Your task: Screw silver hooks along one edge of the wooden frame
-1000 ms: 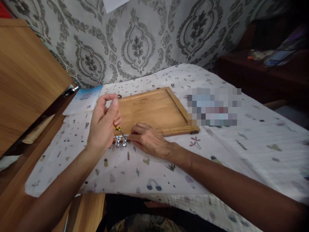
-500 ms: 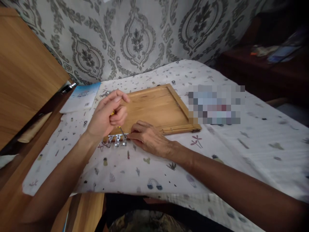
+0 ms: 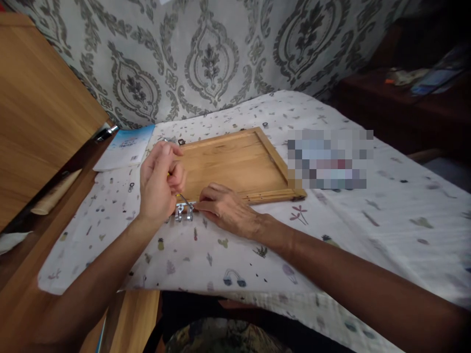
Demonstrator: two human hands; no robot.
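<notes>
My left hand (image 3: pixel 158 181) is closed around the yellow handle of a screwdriver (image 3: pixel 186 199), mostly hidden in the fist. The screwdriver's thin shaft slants down to the right and meets a metal hook rail (image 3: pixel 184 209). That rail lies along the near edge of a framed wooden panel (image 3: pixel 224 162), its hooks pointing toward me. My right hand (image 3: pixel 228 208) rests on the panel's near edge, thumb and fingertips pressed together at the rail's right end beside the screwdriver tip. Whatever is between those fingertips is hidden.
A patterned white cloth (image 3: pixel 235 255) covers the table. A blue and white booklet (image 3: pixel 127 147) lies at the back left, with a small metal piece (image 3: pixel 169 140) behind my left hand. A blurred-out item (image 3: pixel 327 159) sits right of the panel. Wooden furniture (image 3: pixel 44 98) stands at the left.
My left hand has turned and its wrist has shifted right, covering the left part of the hook rail. The right hand and panel stay in place.
</notes>
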